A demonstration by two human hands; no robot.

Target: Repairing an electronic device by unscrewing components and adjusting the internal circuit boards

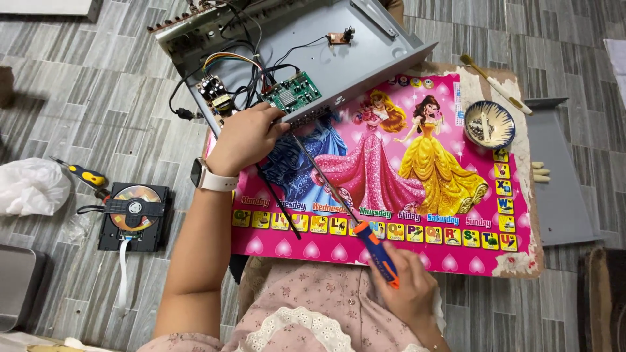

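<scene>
Grey wood-look floor tiles (78,98) all around, and in the middle a low table (531,215) covered with a bright pink picture mat (391,169) of cartoon princesses and letter squares. Down at the fingers: the right hand (407,287) is wrapped tight round the blue and orange handle of a long screwdriver (378,251), its thin metal shaft slanting up and left across the mat, tip right at the front edge of the open grey metal device case (339,52). The left hand (244,137), a pale smartwatch (207,176) on the wrist, has its fingers curled over that same front edge, pressing on the case just beside a small green circuit board (291,93) and a tangle of black and coloured wires (228,72). The case sits tilted, half on the table's far corner. Further out, a small patterned ceramic bowl (489,124) sits on the mat's right side. On the floor to the left, a black disc drive with a shiny disc (134,212), a yellow-handled tool (85,175) and a white plastic bag (32,186).
</scene>
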